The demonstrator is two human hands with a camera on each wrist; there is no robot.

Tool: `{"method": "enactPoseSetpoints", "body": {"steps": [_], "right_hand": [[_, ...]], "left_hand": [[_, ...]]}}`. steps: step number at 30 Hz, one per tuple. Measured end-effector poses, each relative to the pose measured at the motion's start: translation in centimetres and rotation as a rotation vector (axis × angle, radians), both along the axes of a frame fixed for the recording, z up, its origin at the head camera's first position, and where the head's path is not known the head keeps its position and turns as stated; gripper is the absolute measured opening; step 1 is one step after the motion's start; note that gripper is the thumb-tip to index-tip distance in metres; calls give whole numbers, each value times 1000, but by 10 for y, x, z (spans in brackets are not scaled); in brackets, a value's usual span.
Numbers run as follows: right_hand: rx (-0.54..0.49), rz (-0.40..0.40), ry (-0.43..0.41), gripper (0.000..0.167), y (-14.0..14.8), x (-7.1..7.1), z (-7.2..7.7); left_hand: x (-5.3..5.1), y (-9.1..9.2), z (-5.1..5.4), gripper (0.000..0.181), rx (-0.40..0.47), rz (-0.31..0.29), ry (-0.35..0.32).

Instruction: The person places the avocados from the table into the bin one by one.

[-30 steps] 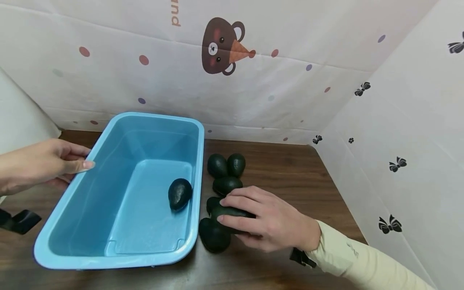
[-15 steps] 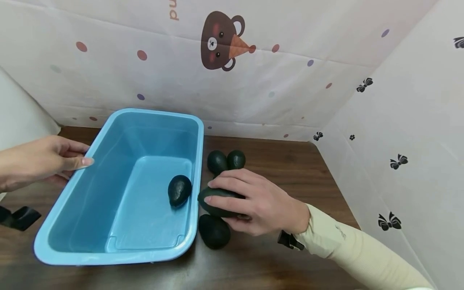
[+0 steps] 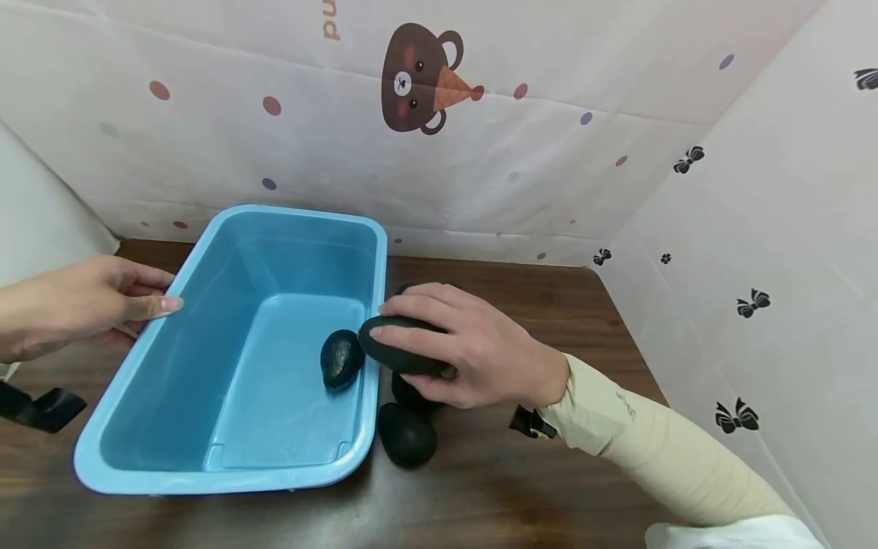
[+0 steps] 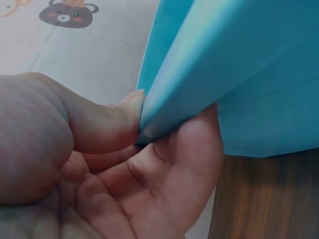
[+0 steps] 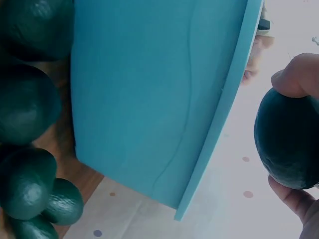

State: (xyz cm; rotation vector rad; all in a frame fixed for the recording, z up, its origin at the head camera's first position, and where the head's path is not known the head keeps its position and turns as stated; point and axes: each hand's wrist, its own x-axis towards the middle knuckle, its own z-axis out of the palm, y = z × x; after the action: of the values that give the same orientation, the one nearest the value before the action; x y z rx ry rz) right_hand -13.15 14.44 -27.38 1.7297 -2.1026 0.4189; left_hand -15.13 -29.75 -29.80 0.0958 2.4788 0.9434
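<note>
A blue plastic tub stands on the table with one dark green avocado lying inside, by its right wall. The left hand pinches the tub's left rim, thumb on the inner side and fingers beneath, as the left wrist view also shows. Held in the right hand is another avocado, at the tub's right rim and above the table. In the right wrist view the thumb and a finger grip this avocado from opposite sides, beside the tub's outer wall.
Several avocados lie on the wooden table right of the tub; one is nearest the front, and others are partly hidden under the right hand. A patterned white sheet rises behind, another at the right. A black strap shows at the left.
The right hand has lifted its avocado from among the others and carried it up and left to the tub's rim. The left hand keeps its hold on the rim.
</note>
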Motion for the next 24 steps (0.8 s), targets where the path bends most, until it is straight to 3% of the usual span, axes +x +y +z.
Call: {"method": "enactPoseSetpoints", "body": {"steps": [6, 11, 24], "right_hand": [[8, -10, -11, 51, -10, -10, 8], [-6, 9, 2, 52, -18, -17, 10], [19, -9, 10, 53, -40, -37, 20]], "left_hand": [[1, 2, 4, 59, -8, -7, 34], [4, 3, 7, 59, -8, -7, 24], [3, 2, 2, 59, 30, 11, 3]]}}
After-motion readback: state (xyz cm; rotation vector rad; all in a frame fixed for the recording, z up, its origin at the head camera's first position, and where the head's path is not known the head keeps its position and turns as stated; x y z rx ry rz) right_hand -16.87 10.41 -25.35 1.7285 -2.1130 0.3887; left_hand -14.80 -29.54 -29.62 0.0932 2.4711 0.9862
